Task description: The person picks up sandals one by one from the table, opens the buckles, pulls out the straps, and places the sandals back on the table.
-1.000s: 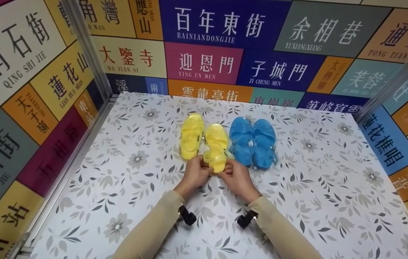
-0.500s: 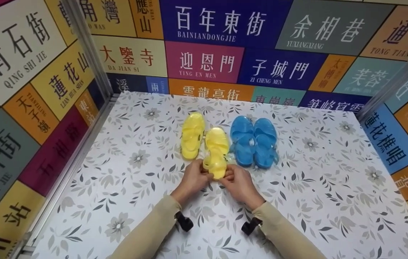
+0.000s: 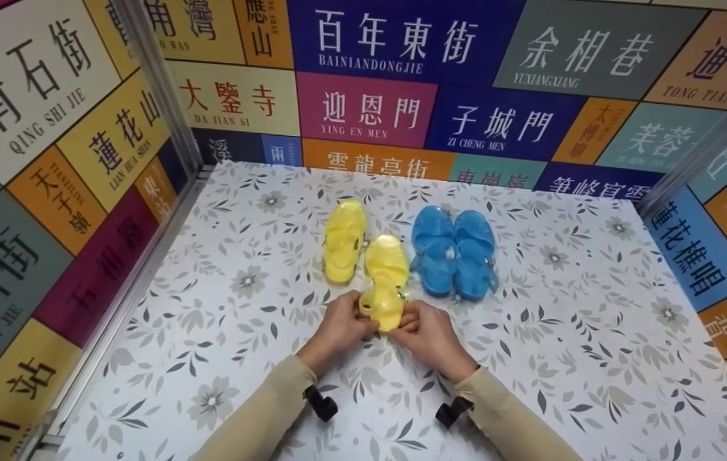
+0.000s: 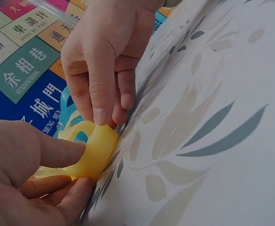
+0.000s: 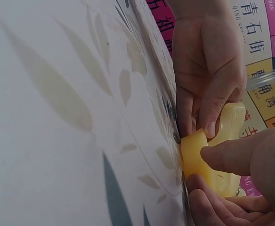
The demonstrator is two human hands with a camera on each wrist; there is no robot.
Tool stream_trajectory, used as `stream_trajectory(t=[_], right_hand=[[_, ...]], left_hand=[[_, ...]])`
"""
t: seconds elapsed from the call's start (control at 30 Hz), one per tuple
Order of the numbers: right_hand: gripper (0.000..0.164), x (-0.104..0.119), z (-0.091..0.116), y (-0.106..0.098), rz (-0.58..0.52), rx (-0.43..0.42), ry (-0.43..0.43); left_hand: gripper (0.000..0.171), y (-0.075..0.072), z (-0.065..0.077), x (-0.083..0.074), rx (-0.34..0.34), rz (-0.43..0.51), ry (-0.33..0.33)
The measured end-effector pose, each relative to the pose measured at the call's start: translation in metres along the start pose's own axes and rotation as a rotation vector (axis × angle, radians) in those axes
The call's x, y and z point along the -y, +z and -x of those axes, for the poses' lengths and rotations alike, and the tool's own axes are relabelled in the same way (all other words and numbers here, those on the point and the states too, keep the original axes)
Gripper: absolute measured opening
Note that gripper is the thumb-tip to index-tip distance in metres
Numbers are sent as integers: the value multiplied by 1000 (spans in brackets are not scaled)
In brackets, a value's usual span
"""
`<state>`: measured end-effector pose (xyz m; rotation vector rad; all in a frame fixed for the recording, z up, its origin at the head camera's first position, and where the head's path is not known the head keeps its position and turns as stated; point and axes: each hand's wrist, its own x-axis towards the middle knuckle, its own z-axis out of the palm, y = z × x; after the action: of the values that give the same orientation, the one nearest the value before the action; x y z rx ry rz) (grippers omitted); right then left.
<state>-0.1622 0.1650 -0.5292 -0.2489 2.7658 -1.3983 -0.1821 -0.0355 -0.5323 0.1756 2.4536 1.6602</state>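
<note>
A yellow sandal (image 3: 387, 256) lies toe-away on the table, its heel end toward the person. My left hand (image 3: 339, 325) pinches the left side of that heel, and on the opposite side my right hand (image 3: 430, 333) does the same. Seen from the left wrist, the thumb presses the outside of the yellow heel (image 4: 97, 149) with fingertips low beside it. The right wrist view likewise has a thumb on the heel (image 5: 194, 153). The other yellow sandal (image 3: 344, 246) lies untouched, slightly farther back and to the left.
Right of the held sandal, a pair of blue sandals (image 3: 435, 256) lies side by side, toes away. White cloth with a grey leaf pattern (image 3: 568, 358) covers the table. Panels with colourful street-name signs (image 3: 363, 115) stand along its back and sides.
Both hands have drawn the yellow sandal a short way toward the person, so its toe now lies farther behind the other yellow one. The remaining sandals have stayed put.
</note>
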Motion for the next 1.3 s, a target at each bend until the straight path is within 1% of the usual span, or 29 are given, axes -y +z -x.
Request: stream_trajectory(t=[0.17, 0.33, 0.43, 0.5, 0.57, 0.63, 0.7, 0.77, 0.83, 0.9, 0.93, 1.03, 1.13, 1.17, 1.23, 1.3], right_hand=[[31, 0, 3, -1, 7, 27, 9], [32, 0, 5, -3, 6, 52, 29], [33, 0, 6, -5, 1, 65, 28], [29, -1, 7, -7, -3, 74, 18], [20, -2, 7, -11, -7, 83, 19], [11, -3, 7, -16, -1, 87, 24], [9, -5, 6, -21, 21, 71, 26], [13, -6, 4, -27, 35, 47, 31], [14, -7, 1, -33, 42, 23, 34], [13, -7, -3, -37, 26, 17, 46], [14, -7, -5, -39, 17, 19, 53], [21, -9, -12, -41, 4, 27, 48], [23, -13, -18, -40, 15, 36, 28], [23, -14, -19, -39, 19, 41, 23], [20, -15, -20, -36, 29, 48, 19], [18, -16, -21, -32, 30, 49, 28]], left_hand=[[41, -1, 4, -1, 13, 12, -2], [45, -2, 7, 0, 19, -17, -4], [43, -6, 7, 0, 59, -13, -8], [39, -12, 5, -1, 100, -36, 17], [33, -18, 3, -3, 127, -79, 63], [32, -25, 2, -6, 120, -140, 123], [37, -31, 0, -10, 70, -212, 195], [40, -33, -2, -14, -1, -269, 262], [36, -32, -5, -19, -68, -304, 345], [30, -29, -8, -24, -104, -341, 432], [27, -26, -10, -26, -111, -366, 478], [23, -15, -20, -34, -78, -457, 622], [27, -4, -31, -37, -1, -591, 724], [28, -1, -35, -38, 29, -634, 741], [29, 2, -40, -38, 81, -729, 752], [27, 3, -44, -37, 127, -813, 724]])
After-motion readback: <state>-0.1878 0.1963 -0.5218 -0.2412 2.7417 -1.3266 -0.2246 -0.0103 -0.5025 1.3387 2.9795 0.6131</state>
